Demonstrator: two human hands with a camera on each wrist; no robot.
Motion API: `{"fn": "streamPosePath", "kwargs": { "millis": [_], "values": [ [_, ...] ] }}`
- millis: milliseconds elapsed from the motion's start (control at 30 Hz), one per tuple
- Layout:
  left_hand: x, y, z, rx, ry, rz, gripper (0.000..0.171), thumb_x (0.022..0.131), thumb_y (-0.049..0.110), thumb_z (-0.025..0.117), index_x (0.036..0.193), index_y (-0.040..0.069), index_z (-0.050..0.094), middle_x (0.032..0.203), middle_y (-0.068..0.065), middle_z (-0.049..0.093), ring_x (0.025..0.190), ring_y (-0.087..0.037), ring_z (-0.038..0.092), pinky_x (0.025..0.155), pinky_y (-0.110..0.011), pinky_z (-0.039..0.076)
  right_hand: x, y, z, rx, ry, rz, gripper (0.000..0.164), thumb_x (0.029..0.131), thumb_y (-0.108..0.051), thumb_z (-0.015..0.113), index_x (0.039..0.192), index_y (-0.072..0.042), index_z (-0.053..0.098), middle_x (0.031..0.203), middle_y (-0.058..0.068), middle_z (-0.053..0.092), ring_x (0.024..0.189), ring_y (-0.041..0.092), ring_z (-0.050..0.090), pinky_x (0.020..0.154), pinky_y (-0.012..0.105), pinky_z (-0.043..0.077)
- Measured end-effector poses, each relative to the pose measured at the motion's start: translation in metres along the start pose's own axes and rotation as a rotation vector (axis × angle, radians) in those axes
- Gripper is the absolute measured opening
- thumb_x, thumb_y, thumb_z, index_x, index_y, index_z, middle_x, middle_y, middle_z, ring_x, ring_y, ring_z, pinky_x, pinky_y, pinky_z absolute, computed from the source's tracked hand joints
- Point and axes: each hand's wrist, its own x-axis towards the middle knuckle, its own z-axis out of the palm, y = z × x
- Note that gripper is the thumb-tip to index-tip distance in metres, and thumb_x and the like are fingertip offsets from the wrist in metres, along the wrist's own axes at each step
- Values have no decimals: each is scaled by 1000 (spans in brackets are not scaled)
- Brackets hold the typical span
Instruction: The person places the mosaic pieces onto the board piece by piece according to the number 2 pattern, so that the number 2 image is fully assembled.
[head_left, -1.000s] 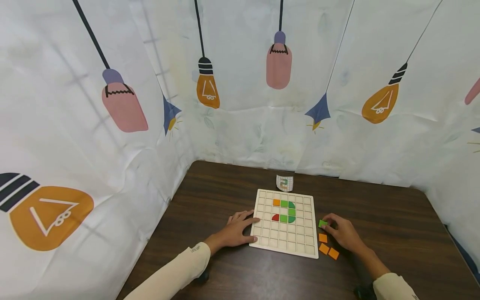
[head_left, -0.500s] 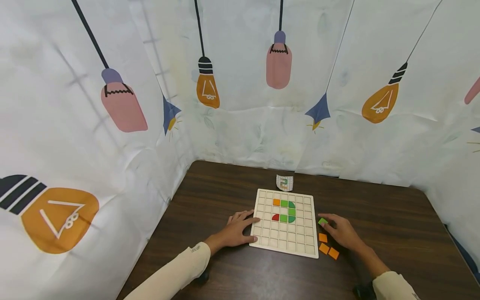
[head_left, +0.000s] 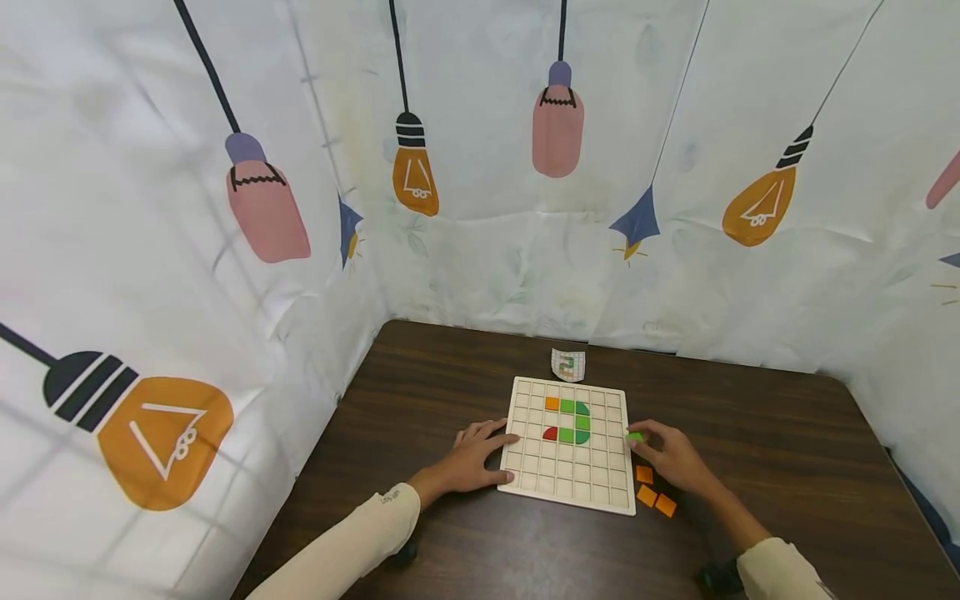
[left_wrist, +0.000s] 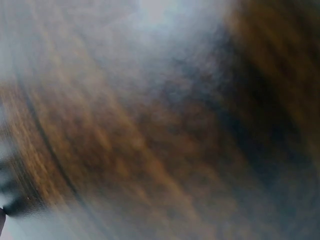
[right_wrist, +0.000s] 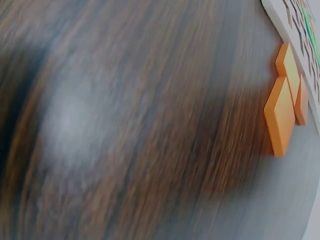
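A pale square grid board [head_left: 570, 479] lies on the dark wooden table. Set in its cells are an orange square tile [head_left: 552, 403], several green tiles [head_left: 567, 407] and a red quarter-round tile [head_left: 551, 433]. My left hand [head_left: 474, 461] rests along the board's left edge, fingers spread and relaxed, fingertips on the rim. At the right edge, my right hand [head_left: 674, 456] pinches a light green square tile [head_left: 635, 437] between thumb and fingers. Three orange square tiles [head_left: 647, 496] lie just below that hand; the right wrist view shows these orange tiles [right_wrist: 281, 115] close up.
A small paper card [head_left: 567, 365] with a printed grid pattern lies behind the board. The table [head_left: 435, 367] meets a white cloth [head_left: 480, 275] with printed lamps at the back and left. The left wrist view shows mostly blurred table surface [left_wrist: 150, 140].
My right hand has picked up the green tile and carried it left and slightly away, to the board's right edge. My left hand stays at the board's left side.
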Motion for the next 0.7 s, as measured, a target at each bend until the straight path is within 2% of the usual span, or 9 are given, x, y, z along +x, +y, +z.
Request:
{"fn": "streamPosePath", "kwargs": {
  "millis": [200, 300, 500, 700],
  "values": [
    [0, 0, -1, -4, -6, 0, 66, 93, 53, 66, 151, 30, 47, 165, -3, 26, 147, -32, 27, 107, -59, 26, 4, -7, 6, 65, -27, 24, 30, 95, -13, 69, 123, -1, 67, 96, 10, 62, 53, 6, 47, 47, 26, 44],
    [0, 1, -1, -10, -7, 1, 66, 93, 53, 66, 151, 29, 46, 166, -3, 26, 147, -32, 27, 108, -59, 26, 6, -11, 9, 79, -42, 9, 33, 95, -14, 69, 125, -2, 66, 101, 12, 64, 58, 5, 50, 49, 26, 45],
    [-1, 1, 0, -17, -13, -11, 66, 93, 52, 66, 151, 29, 47, 166, -3, 26, 148, -33, 25, 109, -60, 25, 8, -20, 16, 165, -77, -54, 33, 95, -13, 70, 125, 0, 66, 95, 13, 66, 52, 6, 50, 45, 28, 45],
    [-1, 1, 1, -10, -16, -20, 66, 93, 52, 66, 152, 30, 46, 166, -3, 25, 149, -34, 24, 110, -60, 24, 11, -27, 25, 230, -119, -36, 34, 95, -15, 70, 125, 1, 65, 97, 15, 67, 52, 12, 54, 46, 29, 47]
  ]
}}
